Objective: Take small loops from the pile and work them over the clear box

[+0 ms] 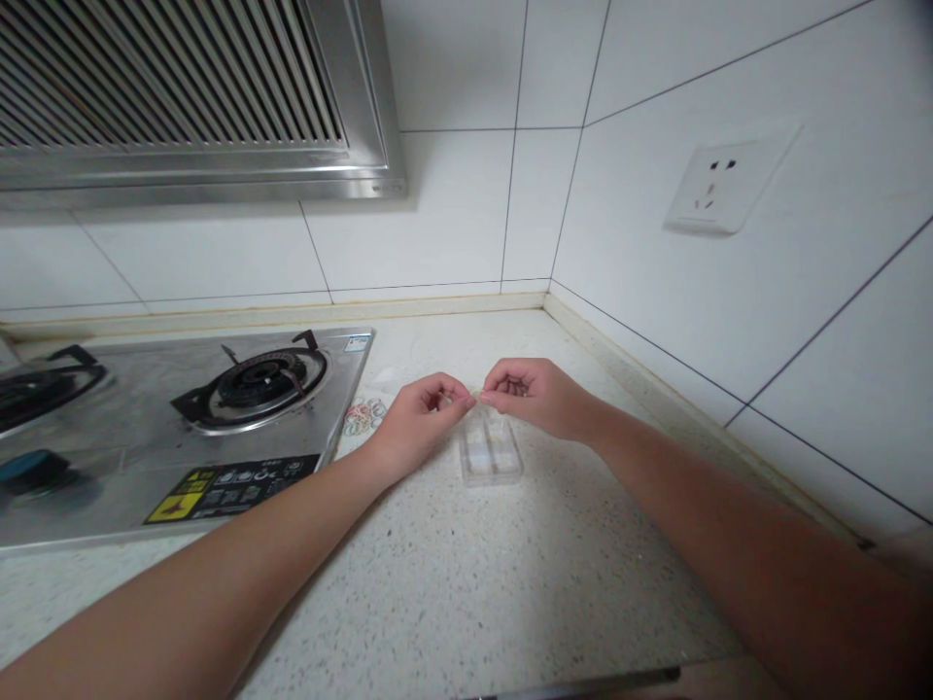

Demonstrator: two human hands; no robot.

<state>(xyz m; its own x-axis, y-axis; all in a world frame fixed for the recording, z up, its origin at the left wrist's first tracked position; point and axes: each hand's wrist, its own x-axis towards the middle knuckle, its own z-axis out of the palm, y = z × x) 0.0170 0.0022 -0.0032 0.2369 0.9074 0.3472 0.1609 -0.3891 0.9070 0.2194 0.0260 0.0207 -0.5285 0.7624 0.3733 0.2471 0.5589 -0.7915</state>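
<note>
Above the counter my left hand [427,418] and my right hand [535,394] meet almost fingertip to fingertip, each closed in a pinch. Between them shows a thin pale-yellow band [476,394], too small to make out fully. Just beneath the hands, a clear plastic box [493,476] with divided compartments rests on the counter; its far part is partly hidden by my fingers. Left of my left hand lies a loose cluster of small coloured rings [362,416], close to the stove's edge.
A gas stove [277,476] with a black burner [262,379] and a knob [35,472] takes up the left. Over it hangs a metal range hood [364,185]. The speckled counter [452,603] ends at tiled walls; a socket [718,185] is on the right one.
</note>
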